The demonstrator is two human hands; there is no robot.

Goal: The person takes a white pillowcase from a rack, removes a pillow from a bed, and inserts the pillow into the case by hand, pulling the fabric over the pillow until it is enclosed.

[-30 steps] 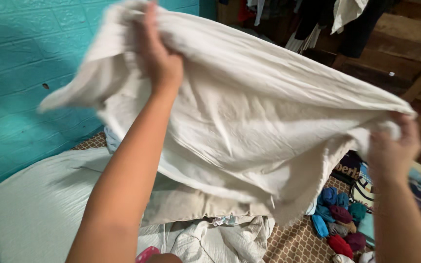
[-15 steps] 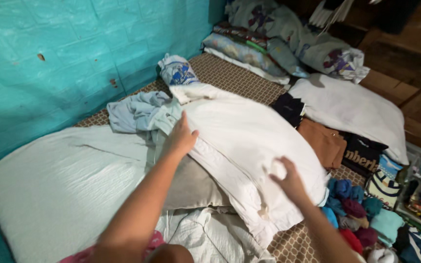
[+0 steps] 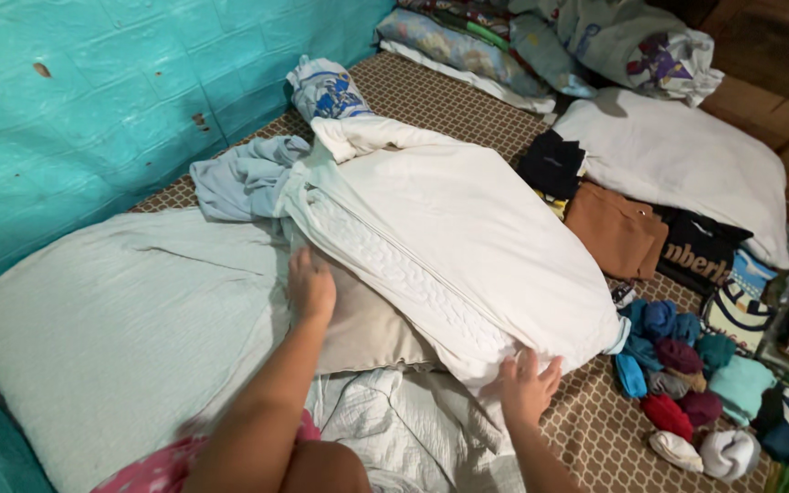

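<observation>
Left hand (image 3: 310,288) lies flat, fingers together, on a beige cloth (image 3: 367,330) beside the long edge of a white folded sheet (image 3: 468,246). Right hand (image 3: 528,387), fingers spread open, presses the sheet's near end. That sheet lies across the middle of a patterned mattress (image 3: 595,429), with a large white pillow (image 3: 111,338) along the wall-side edge and rolled coloured socks (image 3: 673,356) toward the other edge.

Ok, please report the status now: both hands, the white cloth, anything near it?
Left hand flat at white cloth left edge. Right hand open, fingers spread, at its near corner. Cloth lies spread over grey pillow. Light blue garment bunched at far edge; rolled socks to the right.
</observation>
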